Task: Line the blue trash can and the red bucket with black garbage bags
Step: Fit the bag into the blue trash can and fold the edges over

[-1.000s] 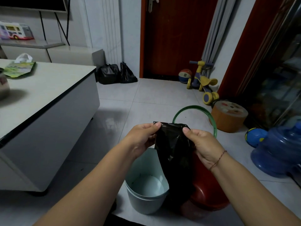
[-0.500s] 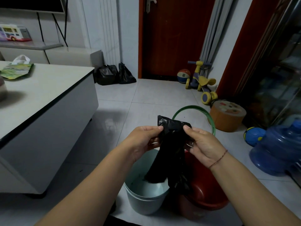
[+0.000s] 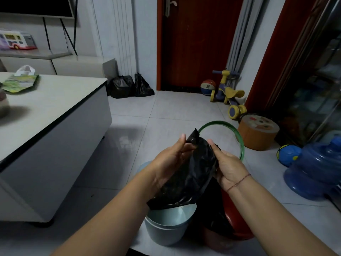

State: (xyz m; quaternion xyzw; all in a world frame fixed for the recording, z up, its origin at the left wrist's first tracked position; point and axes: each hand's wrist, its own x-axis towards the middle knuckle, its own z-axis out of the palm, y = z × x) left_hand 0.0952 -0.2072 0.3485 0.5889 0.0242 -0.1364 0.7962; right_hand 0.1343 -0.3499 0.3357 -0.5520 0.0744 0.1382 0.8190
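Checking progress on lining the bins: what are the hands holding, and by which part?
Both hands, left hand and right hand, hold one black garbage bag by its bunched top end, above the blue trash can.

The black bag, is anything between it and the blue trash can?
Nothing visible. The black bag, held by both hands, left and right, hangs just above the open blue trash can.
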